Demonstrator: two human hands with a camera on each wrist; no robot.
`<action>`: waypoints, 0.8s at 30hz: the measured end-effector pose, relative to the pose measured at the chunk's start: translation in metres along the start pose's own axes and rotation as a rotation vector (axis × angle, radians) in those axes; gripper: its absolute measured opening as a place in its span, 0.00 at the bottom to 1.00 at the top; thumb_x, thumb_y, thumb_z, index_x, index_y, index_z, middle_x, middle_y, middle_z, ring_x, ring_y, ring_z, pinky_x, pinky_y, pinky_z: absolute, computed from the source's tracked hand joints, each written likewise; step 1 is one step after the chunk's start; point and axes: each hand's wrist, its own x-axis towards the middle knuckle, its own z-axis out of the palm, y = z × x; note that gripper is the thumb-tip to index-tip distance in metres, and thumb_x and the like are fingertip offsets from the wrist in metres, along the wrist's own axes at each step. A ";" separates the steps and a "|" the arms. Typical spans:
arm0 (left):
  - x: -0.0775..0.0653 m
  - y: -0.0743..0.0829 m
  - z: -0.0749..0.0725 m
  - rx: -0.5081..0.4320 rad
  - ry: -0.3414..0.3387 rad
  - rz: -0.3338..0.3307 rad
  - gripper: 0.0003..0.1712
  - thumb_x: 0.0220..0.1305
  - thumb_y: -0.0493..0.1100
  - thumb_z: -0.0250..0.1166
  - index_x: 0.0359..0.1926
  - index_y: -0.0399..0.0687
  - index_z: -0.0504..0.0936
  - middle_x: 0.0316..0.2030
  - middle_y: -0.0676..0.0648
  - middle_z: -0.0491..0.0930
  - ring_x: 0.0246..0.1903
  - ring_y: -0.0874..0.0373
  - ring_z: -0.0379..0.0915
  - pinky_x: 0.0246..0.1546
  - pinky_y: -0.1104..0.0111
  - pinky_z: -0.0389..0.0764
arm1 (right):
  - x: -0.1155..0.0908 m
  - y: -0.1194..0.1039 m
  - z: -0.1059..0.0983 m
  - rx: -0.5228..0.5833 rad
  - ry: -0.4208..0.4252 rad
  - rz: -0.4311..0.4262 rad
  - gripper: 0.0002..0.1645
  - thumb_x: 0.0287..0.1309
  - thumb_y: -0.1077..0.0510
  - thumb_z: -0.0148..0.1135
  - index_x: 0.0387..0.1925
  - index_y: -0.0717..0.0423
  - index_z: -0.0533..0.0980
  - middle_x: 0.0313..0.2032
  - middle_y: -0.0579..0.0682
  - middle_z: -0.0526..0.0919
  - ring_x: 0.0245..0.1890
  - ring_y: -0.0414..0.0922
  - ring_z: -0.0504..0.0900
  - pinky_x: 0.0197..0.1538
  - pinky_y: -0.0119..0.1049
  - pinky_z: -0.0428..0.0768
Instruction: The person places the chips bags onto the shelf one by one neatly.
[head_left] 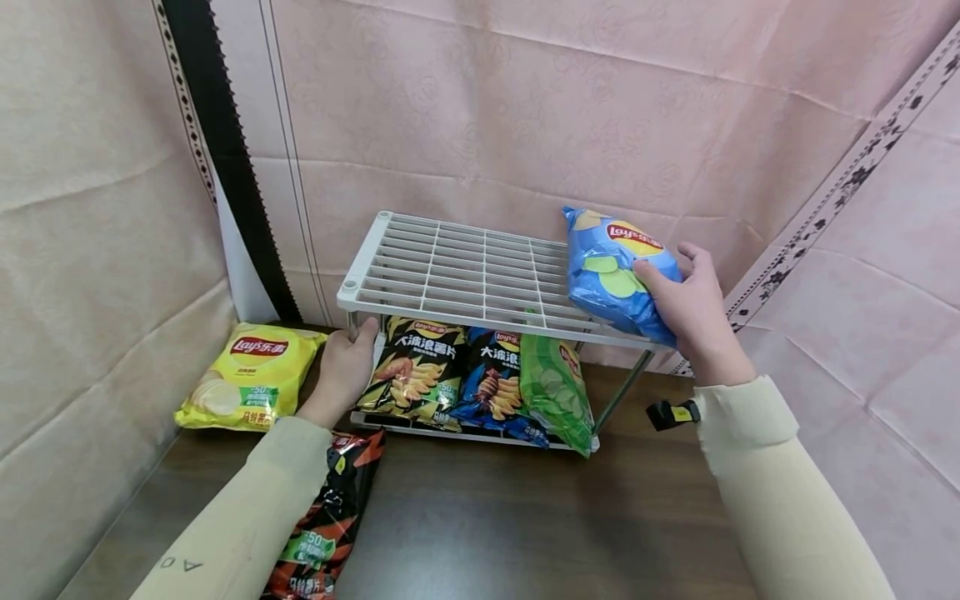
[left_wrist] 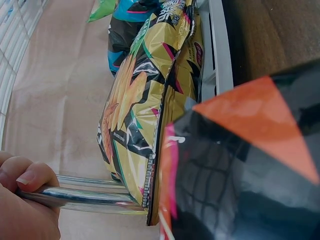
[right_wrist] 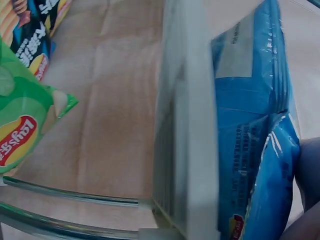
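My left hand (head_left: 343, 373) grips the metal post (left_wrist: 85, 196) at the rack's left end, with the fingers curled round it in the left wrist view. On the right end of the white rack's top shelf (head_left: 480, 267), my right hand (head_left: 696, 312) holds a blue bag of Lay's chips (head_left: 611, 267), thumb on its front. On the lower shelf stand a gold-and-black chip bag (head_left: 414, 375), a blue-and-black chip bag (head_left: 495, 385) and a green chip bag (head_left: 555, 387), leaning back side by side.
A yellow bag of Lay's (head_left: 255, 375) leans by the left wall. A black-and-orange chip bag (head_left: 330, 517) lies on the brown table (head_left: 525, 525), partly under my left sleeve. Pink cloth walls (head_left: 570, 108) surround the table. A small black strap (head_left: 671, 414) shows at my right wrist.
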 end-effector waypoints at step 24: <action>0.001 -0.001 -0.002 0.055 0.008 -0.018 0.37 0.68 0.70 0.45 0.14 0.48 0.56 0.09 0.54 0.52 0.08 0.59 0.46 0.09 0.64 0.53 | -0.012 0.031 -0.005 -0.222 -0.134 -0.132 0.53 0.58 0.21 0.41 0.76 0.39 0.40 0.68 0.62 0.58 0.59 0.59 0.64 0.58 0.60 0.66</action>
